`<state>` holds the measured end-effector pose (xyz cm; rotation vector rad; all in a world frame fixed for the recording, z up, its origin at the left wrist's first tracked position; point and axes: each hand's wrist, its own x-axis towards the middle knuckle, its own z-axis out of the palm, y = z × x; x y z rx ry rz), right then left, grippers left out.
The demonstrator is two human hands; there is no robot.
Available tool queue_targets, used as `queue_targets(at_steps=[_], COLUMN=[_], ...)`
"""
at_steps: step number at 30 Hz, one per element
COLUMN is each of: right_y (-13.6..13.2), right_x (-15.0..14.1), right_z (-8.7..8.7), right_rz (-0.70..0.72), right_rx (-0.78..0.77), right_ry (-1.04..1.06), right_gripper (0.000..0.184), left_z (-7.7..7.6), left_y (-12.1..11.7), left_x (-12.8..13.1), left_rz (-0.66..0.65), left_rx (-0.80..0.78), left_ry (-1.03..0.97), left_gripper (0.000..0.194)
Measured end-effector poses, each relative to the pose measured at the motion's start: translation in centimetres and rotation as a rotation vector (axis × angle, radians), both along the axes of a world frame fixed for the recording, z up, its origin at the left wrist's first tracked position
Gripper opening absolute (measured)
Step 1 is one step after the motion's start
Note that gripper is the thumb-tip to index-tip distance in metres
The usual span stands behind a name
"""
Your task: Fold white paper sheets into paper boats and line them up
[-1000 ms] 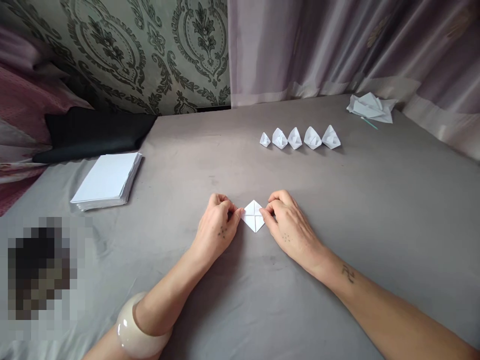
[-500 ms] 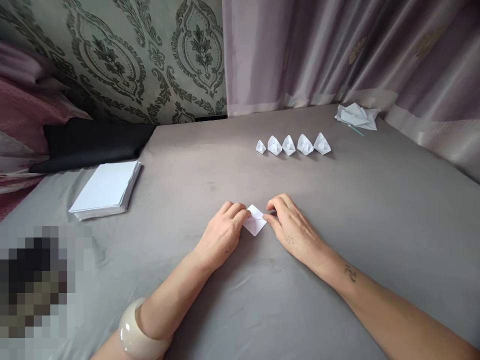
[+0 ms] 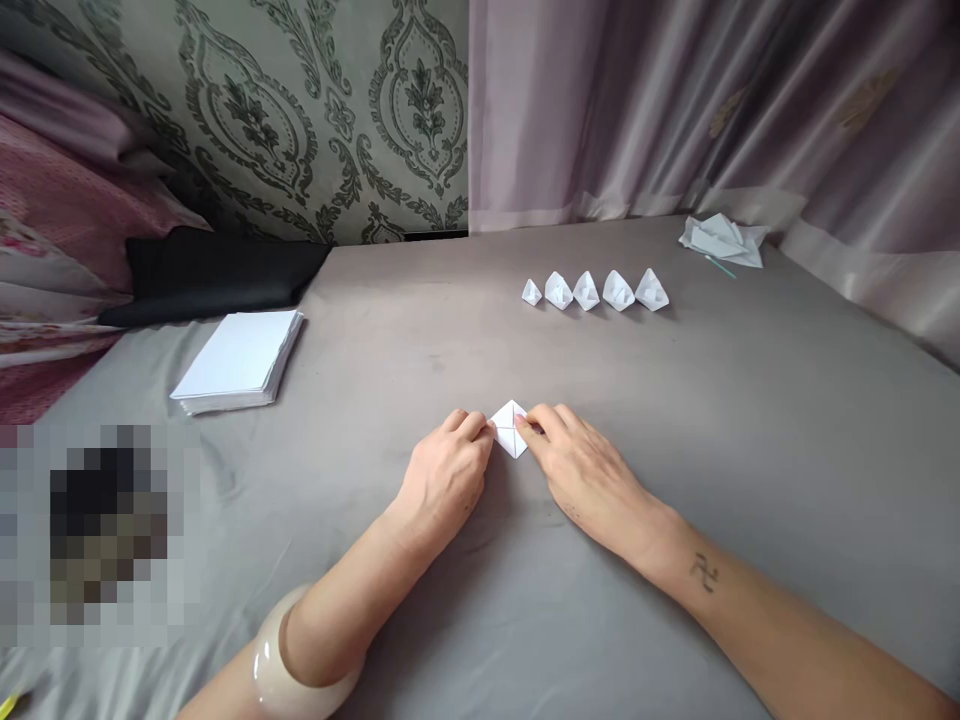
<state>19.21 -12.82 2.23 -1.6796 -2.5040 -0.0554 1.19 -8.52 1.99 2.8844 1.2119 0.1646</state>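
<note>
Small folded paper square (image 3: pixel 509 429), white, set diamond-wise on the grey cloth (image 3: pixel 675 420), creases showing across its face. It lies flat, about centre of the surface. Left hand (image 3: pixel 448 474) at its 9 o'clock corner, fingertips curled down and pressing or pinching that edge (which of the two, I cannot tell from here). Right hand (image 3: pixel 583 472) at its 3 o'clock corner, fingertips likewise bent onto the paper. Both hands touch it; neither lifts it.

At 1 o'clock from the square, well apart: row of five folded paper boats (image 3: pixel 596 290), side by side. Farther, toward 2 o'clock, a heap of crumpled paper (image 3: pixel 721 240) near the curtain (image 3: pixel 675 100). At 10 o'clock, a stack of white sheets (image 3: pixel 240 360); beyond it a black cushion (image 3: pixel 217 275).
</note>
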Motion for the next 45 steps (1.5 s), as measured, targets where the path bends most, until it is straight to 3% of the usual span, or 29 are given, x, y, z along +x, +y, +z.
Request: queue_targets(at_steps=[7,12,16,19,22,25,29,33,37,40,42,45], right_y=[-0.2,0.7,1.7,2.1,2.3,2.4,2.4,2.2,1.8,1.9,2.1,2.5], right_x=[0.5,0.7,0.5,0.5,0.7,1.0,1.3,1.3,1.4,1.6,1.8,1.6], right_z=[0.5,0.0,-0.9,-1.3,-1.2,-0.9,-0.2,0.4,0.6,0.7,0.7,0.7], right_rz=[-0.045,-0.163,-0.243,-0.27,-0.271,-0.183,-0.088,-0.142,-0.178,-0.206,-0.208,-0.22], right_rx=[-0.011,-0.001,-0.023,-0.073,-0.119,-0.19,-0.313,-0.378,-0.36,-0.462,-0.514,-0.382], right_ry=[0.002,0.262,0.467,0.588,0.662,0.614,0.511,0.523,0.597,0.753,0.962,1.318], right_gripper=[0.037,0.017,0.018,0.009,0.03,0.036,0.029,0.023,0.014,0.014,0.017,0.03], left_z=[0.1,-0.2,-0.5,-0.4,-0.2,-0.1,-0.3,-0.6,-0.5,-0.4,-0.3,-0.1], left_y=[-0.2,0.8,1.4,1.4,1.3,1.2,1.2,1.0,0.9,1.0,1.0,0.8], left_x=[-0.4,-0.1,0.7,0.9,0.9,0.9,0.9,0.9,0.6,0.4,0.5,0.9], left_rz=[0.066,0.252,0.372,0.357,0.335,0.291,0.261,0.277,0.231,0.23,0.259,0.27], left_rx=[-0.046,-0.246,-0.4,-0.448,-0.491,-0.507,-0.5,-0.467,-0.505,-0.637,-0.777,-0.937], left_ry=[-0.091,-0.42,-0.497,-0.49,-0.498,-0.491,-0.497,-0.508,-0.536,-0.662,-0.812,-1.069], left_gripper=[0.025,0.013,0.015,0.016,0.013,0.011,0.009,0.022,0.015,0.017,0.028,0.044])
